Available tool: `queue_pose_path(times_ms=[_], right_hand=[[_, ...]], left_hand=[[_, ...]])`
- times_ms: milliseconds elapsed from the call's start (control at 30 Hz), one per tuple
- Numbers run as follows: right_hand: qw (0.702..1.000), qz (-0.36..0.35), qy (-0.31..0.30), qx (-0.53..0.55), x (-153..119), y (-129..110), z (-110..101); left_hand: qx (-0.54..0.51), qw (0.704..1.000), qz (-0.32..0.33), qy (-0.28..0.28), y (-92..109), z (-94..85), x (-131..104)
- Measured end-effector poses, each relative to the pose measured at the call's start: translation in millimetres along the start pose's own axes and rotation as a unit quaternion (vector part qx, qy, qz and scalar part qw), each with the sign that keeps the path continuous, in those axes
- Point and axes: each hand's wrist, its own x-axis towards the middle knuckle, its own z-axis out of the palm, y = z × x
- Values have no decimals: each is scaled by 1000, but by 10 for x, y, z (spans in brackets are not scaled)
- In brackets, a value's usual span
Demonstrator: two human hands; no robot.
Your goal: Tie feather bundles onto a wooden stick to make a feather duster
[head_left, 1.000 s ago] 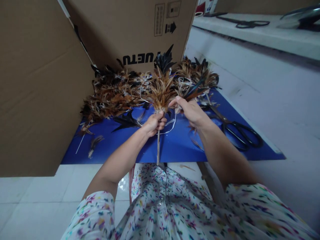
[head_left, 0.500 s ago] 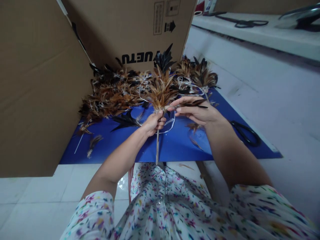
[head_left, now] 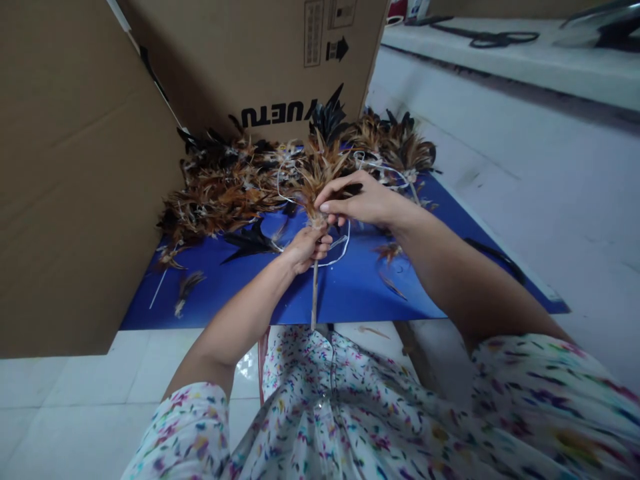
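Note:
My left hand [head_left: 306, 245] grips a thin stick [head_left: 314, 293] topped with a tuft of brown feathers [head_left: 320, 170]. A white string [head_left: 341, 248] loops out from under that hand. My right hand [head_left: 356, 200] is closed around a dark feather [head_left: 350, 191] and presses it against the base of the tuft, just above my left hand. Both hands are over a blue sheet [head_left: 350, 287] on the floor.
A heap of brown and black feathers [head_left: 225, 190] lies on the far part of the blue sheet, against cardboard boxes [head_left: 75, 167]. Black scissors [head_left: 493, 253] lie partly hidden behind my right forearm. Another pair of scissors [head_left: 493, 39] rests on a ledge at the top right.
My right hand picked a dark feather from the right side of the sheet and carried it left to the tuft. My left hand stayed in place with the stick.

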Motion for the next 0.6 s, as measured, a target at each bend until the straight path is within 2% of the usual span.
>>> queue_pose_path(times_ms=[200, 400, 500, 600], right_hand=[[992, 68, -98, -49, 301, 8, 23], [979, 123, -79, -143, 387, -57, 117], [973, 112, -67, -189, 385, -68, 152], [971, 90, -86, -202, 391, -35, 158]], left_hand=[[12, 1000, 14, 4, -6, 15, -7], [32, 999, 20, 15, -16, 26, -22], [34, 999, 21, 9, -15, 20, -23], [40, 999, 26, -2, -16, 3, -11]])
